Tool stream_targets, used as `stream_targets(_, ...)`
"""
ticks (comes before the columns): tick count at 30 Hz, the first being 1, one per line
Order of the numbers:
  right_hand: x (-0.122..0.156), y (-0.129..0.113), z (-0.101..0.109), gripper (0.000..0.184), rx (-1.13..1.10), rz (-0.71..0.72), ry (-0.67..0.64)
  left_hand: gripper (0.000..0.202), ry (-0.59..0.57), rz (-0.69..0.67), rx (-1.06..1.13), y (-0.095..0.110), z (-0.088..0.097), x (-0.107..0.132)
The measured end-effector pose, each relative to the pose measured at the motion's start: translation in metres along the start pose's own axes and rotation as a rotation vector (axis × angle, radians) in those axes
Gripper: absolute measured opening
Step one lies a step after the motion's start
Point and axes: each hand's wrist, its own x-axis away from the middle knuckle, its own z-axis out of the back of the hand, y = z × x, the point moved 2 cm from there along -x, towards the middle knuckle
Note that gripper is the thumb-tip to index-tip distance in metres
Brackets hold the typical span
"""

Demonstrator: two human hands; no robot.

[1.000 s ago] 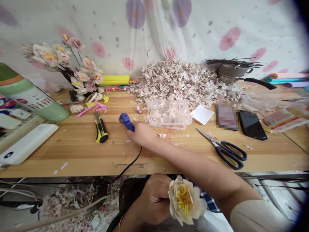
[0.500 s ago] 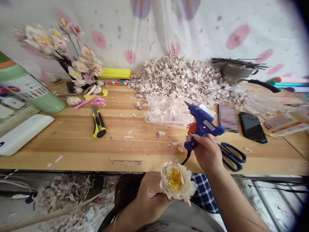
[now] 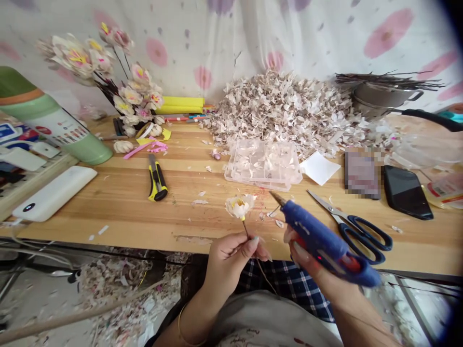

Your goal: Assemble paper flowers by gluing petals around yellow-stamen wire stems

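My left hand (image 3: 231, 258) pinches the thin stem of a small cream paper flower (image 3: 239, 206) with a yellow centre, holding it upright over the front edge of the wooden table (image 3: 108, 212). My right hand (image 3: 307, 255) is wrapped round the handle of a blue glue gun (image 3: 321, 238). The gun's metal nozzle points up and left, ending a short way to the right of the flower head without touching it.
A clear plastic box (image 3: 264, 164) with petals lies ahead, in front of a big heap of petal scraps (image 3: 289, 111). Scissors (image 3: 354, 224), a phone (image 3: 407, 190), a yellow utility knife (image 3: 157, 178), a white power bank (image 3: 54, 193), a green flask (image 3: 50, 120) and a flower bouquet (image 3: 108, 72) stand around.
My right hand took the glue gun from the table's middle and brought it down to the right of the flower. My left hand raised the flower and turned it upright.
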Motion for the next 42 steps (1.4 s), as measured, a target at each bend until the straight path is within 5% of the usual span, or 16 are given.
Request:
stream_targets(7,-0.007,-0.022,-0.009,0.015,0.079,0.150,-0.060,0.035,0.016,0.010,-0.103,-0.002,0.005,-0.005)
stream_targets(16,-0.003,-0.023,-0.009,0.014,0.077,0.122,-0.125,0.038,-0.022,-0.013,-0.122,-0.002,0.005,-0.007)
stream_targets(42,-0.003,-0.021,-0.014,0.017,0.273,0.152,-0.055,0.029,-0.070,-0.047,-0.041,0.000,0.002,-0.008)
